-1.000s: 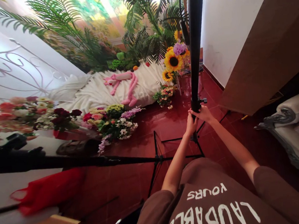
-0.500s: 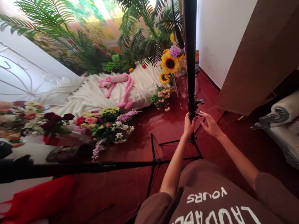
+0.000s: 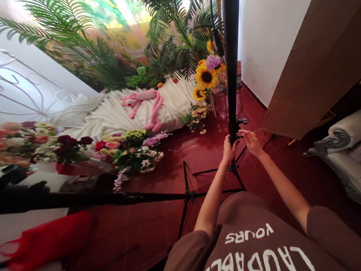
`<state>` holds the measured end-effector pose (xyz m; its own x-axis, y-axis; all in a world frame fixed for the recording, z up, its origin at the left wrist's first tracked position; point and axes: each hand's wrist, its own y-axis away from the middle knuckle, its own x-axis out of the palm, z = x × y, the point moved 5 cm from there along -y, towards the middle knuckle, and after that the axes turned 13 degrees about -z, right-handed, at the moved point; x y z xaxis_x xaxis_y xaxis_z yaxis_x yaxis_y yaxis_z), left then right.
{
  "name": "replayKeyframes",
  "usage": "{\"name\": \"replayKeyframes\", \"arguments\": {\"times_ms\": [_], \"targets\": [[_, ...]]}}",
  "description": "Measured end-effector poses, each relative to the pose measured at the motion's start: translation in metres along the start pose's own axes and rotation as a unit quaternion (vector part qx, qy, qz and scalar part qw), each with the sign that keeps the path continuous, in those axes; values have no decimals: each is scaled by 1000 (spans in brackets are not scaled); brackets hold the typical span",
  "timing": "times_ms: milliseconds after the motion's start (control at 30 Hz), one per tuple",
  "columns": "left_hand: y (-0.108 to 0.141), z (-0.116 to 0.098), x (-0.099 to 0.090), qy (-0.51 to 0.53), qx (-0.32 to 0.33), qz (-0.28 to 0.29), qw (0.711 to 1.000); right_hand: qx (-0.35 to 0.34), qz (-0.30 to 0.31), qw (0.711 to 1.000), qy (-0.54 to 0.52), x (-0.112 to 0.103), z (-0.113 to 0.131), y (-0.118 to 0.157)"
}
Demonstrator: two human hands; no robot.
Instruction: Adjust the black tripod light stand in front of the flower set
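A tall black stand [image 3: 231, 59] rises upright in front of me, its tripod legs spread on the red floor. My left hand [image 3: 229, 149] is wrapped round its pole just below the upper collar. On the pole's right side, my right hand [image 3: 251, 143] has its fingertips at a small black knob [image 3: 240, 136], thumb and fingers close together. A second knob [image 3: 243, 121] sticks out slightly higher on the collar. Some fingers of my left hand are hidden behind the pole.
A second black stand [image 3: 157, 197] reaches across from the left. Flower bunches [image 3: 134, 150] and a white-draped platform [image 3: 103, 117] with a pink plush toy [image 3: 142, 96] lie ahead. An ornate sofa [image 3: 354, 133] stands right; a red bag [image 3: 50, 239] lies left.
My right hand has moved up and left, its fingers now closed in at the knob. My left hand stays on the pole. The view has shifted slightly.
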<state>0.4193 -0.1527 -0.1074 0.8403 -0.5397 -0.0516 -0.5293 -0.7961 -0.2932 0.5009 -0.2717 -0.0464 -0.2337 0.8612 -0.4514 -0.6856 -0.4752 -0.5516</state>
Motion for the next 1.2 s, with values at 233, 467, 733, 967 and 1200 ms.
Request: {"name": "replayKeyframes", "arguments": {"times_ms": [233,467,733,967,1200], "targets": [[-1,-1,1,-1,9,1,1000,154,-8,987,-49,10,-7,-14],[-1,-5,0,-2,7,7,1000,424,38,881,-208,20,-28,-19],[-1,-10,0,18,-62,55,996,606,-12,716,-346,33,-32,1],[-14,-54,-80,16,-54,-4,998,692,38,639,-333,75,-15,76],[10,-120,-245,-216,170,-327,904,690,259,599,-312,162,52,115]]}}
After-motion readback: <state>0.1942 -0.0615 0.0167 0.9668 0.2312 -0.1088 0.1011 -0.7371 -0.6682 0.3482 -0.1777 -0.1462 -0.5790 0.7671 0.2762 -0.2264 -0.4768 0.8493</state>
